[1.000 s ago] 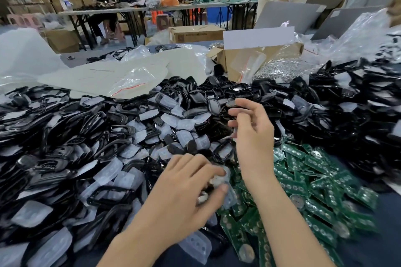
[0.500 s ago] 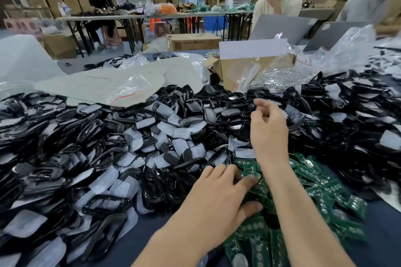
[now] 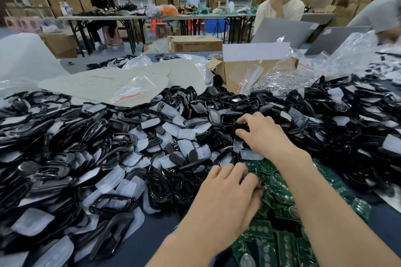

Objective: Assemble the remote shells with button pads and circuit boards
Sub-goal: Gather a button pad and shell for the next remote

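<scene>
Black shell [image 3: 243,126] pinched by right grip [image 3: 263,134] beyond boards [image 3: 280,182]; left grip [image 3: 225,193] hold cannot be told. Picking step judged; pad [image 3: 186,133] needed next.

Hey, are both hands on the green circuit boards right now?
No, only the left hand is at the green circuit boards; the right hand is farther back among the black shells.

Left grip [image 3: 225,199], right grip [image 3: 263,136] bare; forearms [image 3: 316,206] bare.
</scene>
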The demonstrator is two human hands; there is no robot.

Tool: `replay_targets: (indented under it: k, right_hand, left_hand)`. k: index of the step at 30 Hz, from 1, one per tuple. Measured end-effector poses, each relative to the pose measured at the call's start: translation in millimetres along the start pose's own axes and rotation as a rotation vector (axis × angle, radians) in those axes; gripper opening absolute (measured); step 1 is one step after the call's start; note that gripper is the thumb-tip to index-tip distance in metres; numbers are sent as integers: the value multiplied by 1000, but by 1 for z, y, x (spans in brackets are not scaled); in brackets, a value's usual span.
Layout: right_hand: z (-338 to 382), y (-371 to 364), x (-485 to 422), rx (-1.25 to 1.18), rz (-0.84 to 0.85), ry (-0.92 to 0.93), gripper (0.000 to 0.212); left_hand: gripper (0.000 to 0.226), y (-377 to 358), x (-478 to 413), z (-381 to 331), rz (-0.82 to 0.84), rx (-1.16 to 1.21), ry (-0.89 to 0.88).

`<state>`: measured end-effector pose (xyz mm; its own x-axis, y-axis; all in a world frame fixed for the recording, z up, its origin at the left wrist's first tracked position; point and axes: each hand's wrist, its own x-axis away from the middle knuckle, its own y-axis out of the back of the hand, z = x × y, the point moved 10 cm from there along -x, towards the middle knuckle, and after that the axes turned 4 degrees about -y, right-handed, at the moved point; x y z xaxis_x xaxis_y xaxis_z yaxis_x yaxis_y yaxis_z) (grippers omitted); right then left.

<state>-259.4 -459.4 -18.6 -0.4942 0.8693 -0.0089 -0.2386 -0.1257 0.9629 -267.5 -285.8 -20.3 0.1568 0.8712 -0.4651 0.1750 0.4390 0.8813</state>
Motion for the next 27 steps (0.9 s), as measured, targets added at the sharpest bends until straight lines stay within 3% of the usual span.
replay_targets:
  k: [3,7,9,11,13,15,22,27]
  right_hand:
    - [-3,5,3,-33,-23,10,27]
    - [2,24,15,-74,-180,62,14]
    - [3,38,26,-356,-268,82,7]
    - [7,38,36,-766,-243,69,1]
    - [22,24,43,-1105,-119,71,5]
    - [37,4,49,-1295,-16,63,11]
    - [56,-44,57,-1631,239,-36,22]
    - [54,-48,58,-1747,303,-146,31]
  left_hand:
    - [25,9,7,14,-33,130,102]
    - [14,21,33,72,-240,765,567]
    - [13,34,50,103,-406,941,740]
    - [21,34,63,126,-543,1194,851]
    - [17,33,68,139,-683,1421,898]
    - [8,32,70,145,-765,1525,927]
    - [11,22,69,150,-821,1670,966]
    - [11,18,68,151,-806,1693,945]
